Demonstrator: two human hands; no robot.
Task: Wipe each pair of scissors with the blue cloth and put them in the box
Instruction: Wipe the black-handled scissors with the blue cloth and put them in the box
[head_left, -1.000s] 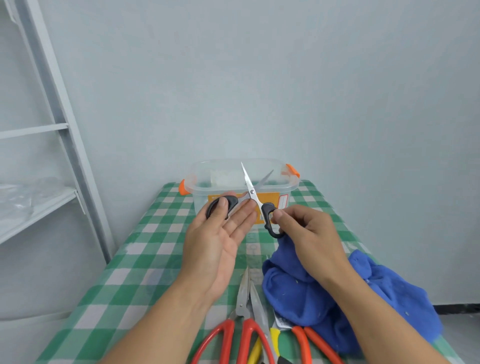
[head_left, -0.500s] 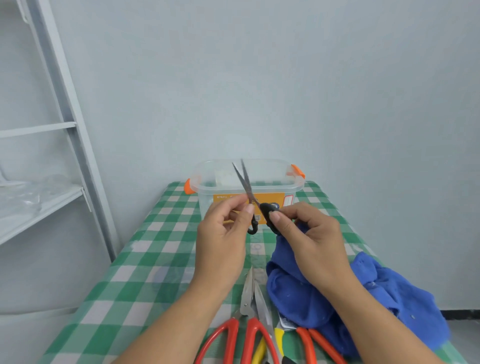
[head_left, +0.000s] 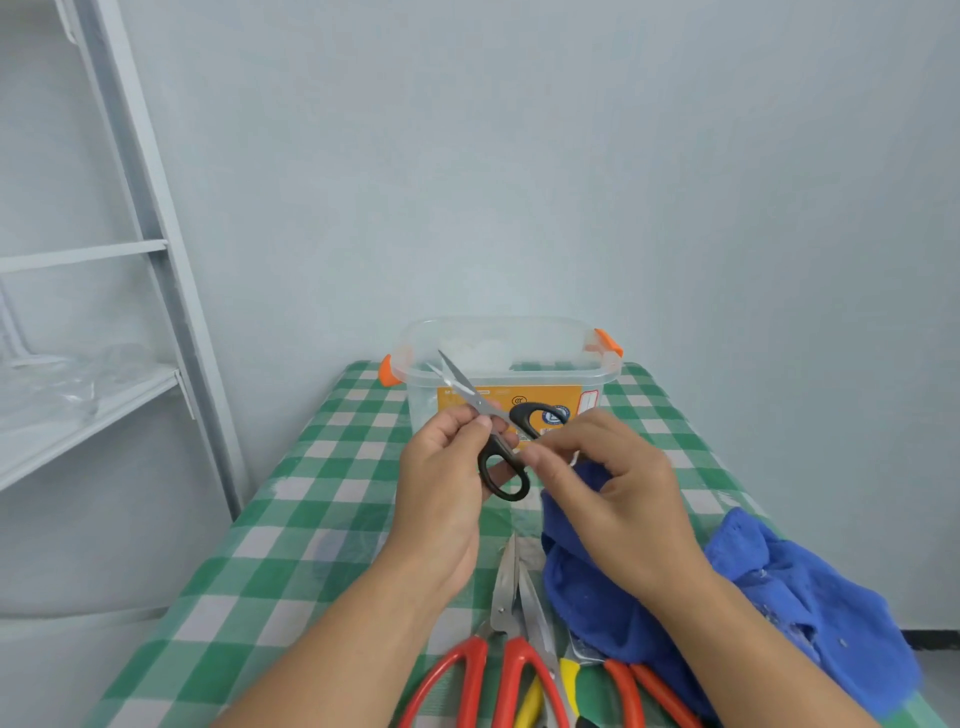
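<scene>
We show the small black-handled steel scissors (head_left: 497, 446) pinched at the pivot by the left-hand grip (head_left: 441, 478), at the handles by the right-hand grip (head_left: 613, 478); blades point up-left toward the clear plastic box (head_left: 550, 370) beyond.

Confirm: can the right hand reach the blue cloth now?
Likely yes. The blue cloth lies just under the right hand, nothing between; it only has to release the black scissors, which the left hand also holds.
</scene>
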